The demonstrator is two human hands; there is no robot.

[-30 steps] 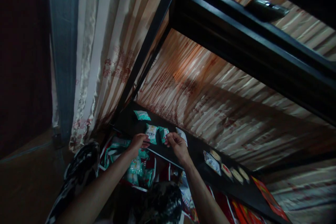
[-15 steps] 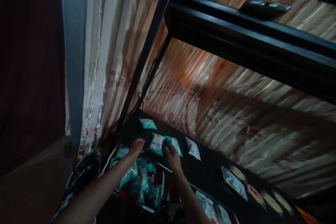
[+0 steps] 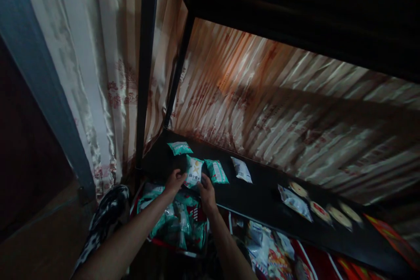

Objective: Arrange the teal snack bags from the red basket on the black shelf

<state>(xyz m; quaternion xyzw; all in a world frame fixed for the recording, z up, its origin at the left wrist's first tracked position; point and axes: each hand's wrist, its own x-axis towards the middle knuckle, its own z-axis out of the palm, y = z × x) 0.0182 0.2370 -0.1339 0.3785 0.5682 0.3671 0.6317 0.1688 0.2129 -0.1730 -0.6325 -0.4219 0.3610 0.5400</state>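
Looks like the positioning bit: left hand (image 3: 177, 180) and right hand (image 3: 206, 189) both pinch the edges of a white-and-green, pillow-shaped plastic packet (image 3: 194, 169) at the flat black shelf (image 3: 259, 197), so I'd guess moving it calls for a gentle, even grip.

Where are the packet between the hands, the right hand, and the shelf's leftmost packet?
Packet between the hands (image 3: 194, 169): head view, printed front.
Right hand (image 3: 207, 193): head view, middle of the hand.
Shelf's leftmost packet (image 3: 180, 148): head view, middle of its upper side.
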